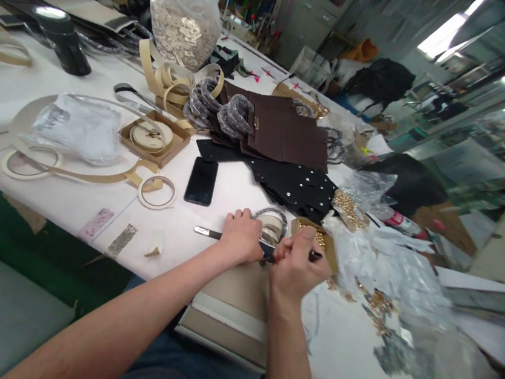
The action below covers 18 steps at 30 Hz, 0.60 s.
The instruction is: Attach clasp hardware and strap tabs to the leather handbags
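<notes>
My left hand (241, 237) is closed over a beige bag panel (240, 300) at the table's near edge, and a flat metal tool (207, 232) sticks out leftwards from under its fingers. My right hand (297, 263) is pinched shut on a thin dark tool (314, 255) whose tip meets the left hand's fingers. Just behind both hands lie a wrapped bag handle (272, 218) and a small box of gold metal fittings (320, 238).
A black phone (201, 180) lies left of the hands. Beige tape rolls (157, 192), a cardboard box (154, 137), brown and black leather pieces (286, 135), a bag of metal parts (184, 23) and crumpled clear plastic (385, 259) crowd the white table (73, 199).
</notes>
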Available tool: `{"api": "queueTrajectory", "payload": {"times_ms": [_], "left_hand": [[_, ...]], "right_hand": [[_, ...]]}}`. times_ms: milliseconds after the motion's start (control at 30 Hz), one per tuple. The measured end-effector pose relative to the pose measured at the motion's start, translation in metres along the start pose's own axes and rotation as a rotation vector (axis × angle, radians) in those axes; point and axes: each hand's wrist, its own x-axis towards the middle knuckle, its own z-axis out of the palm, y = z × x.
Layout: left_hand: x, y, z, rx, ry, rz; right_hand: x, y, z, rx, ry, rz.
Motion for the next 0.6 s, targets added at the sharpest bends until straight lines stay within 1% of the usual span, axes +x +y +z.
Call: {"api": "queueTrajectory", "payload": {"times_ms": [67,167,233,300,400,467,533,600], "left_hand": [[0.000,-0.001,0.000,0.000,-0.003,0.007],[0.003,-0.002,0.002,0.006,0.000,0.012],[0.004,-0.003,0.003,0.014,-0.001,0.014],[0.005,-0.002,0.002,0.019,-0.010,0.017],[0.004,-0.001,-0.004,0.012,-0.038,0.004],[0.002,-0.001,-0.007,-0.002,-0.057,-0.016],[0.001,-0.002,-0.009,-0.021,-0.052,-0.021],[0.001,-0.004,-0.007,-0.035,-0.039,-0.014]], "right_hand": [[0.013,0.008,0.007,-0.131,0.079,0.040],[0.041,0.029,0.019,-0.349,0.169,0.115],[0.058,0.044,0.027,-0.488,0.186,0.150],[0.071,0.052,0.038,-0.554,0.156,0.194],[0.077,0.047,0.050,-0.495,0.054,0.264],[0.074,0.035,0.051,-0.446,0.016,0.280],[0.063,0.022,0.041,-0.327,0.009,0.286],[0.048,0.009,0.024,-0.108,0.030,0.246]]}}
